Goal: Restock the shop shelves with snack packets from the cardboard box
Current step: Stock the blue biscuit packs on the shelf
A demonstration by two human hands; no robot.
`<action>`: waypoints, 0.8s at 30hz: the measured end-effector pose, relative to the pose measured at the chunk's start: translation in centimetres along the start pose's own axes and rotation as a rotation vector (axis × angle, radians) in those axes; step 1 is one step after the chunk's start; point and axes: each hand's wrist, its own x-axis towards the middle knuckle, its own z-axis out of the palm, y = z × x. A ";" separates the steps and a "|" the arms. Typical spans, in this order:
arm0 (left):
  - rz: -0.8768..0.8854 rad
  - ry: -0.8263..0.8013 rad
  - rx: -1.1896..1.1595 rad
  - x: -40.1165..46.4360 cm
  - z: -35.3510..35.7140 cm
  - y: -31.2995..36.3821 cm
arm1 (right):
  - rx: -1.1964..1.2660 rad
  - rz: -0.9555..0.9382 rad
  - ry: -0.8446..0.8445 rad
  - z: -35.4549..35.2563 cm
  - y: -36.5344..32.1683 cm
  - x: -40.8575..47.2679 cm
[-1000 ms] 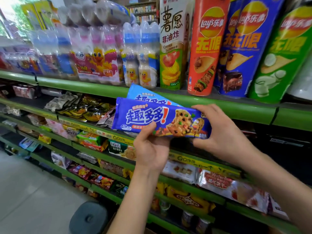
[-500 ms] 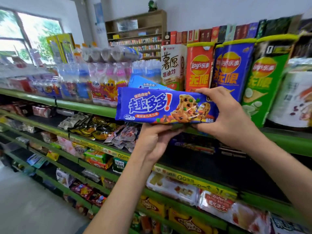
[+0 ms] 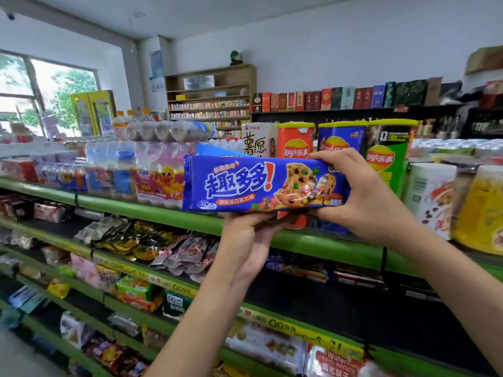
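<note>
A long blue cookie packet [image 3: 245, 183] with white lettering is held level in front of the top green shelf [image 3: 152, 213]. My right hand [image 3: 364, 197] grips its right end, fingers over the top edge and thumb under it. My left hand [image 3: 245, 240] holds it from below near the middle. The edge of a second blue packet [image 3: 215, 151] shows just behind the first; which hand holds it is hidden. The cardboard box is out of view.
Tall crisp tubes [image 3: 295, 151] and a white carton [image 3: 255, 140] stand on the top shelf behind the packet, shrink-wrapped bottles [image 3: 152, 172] to the left, round tubs [image 3: 479, 210] to the right. Lower shelves [image 3: 125, 270] hold small snack bags. Beneath my right forearm lies a dark shelf stretch [image 3: 326, 300].
Both hands have lifted the packets from the second shelf's level up to the top shelf. My view has tilted up, showing the back wall and ceiling.
</note>
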 end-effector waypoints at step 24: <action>-0.069 0.079 -0.048 -1.0 -0.2 -0.8 | 0.029 -0.015 -0.039 0.5 1.6 -1.1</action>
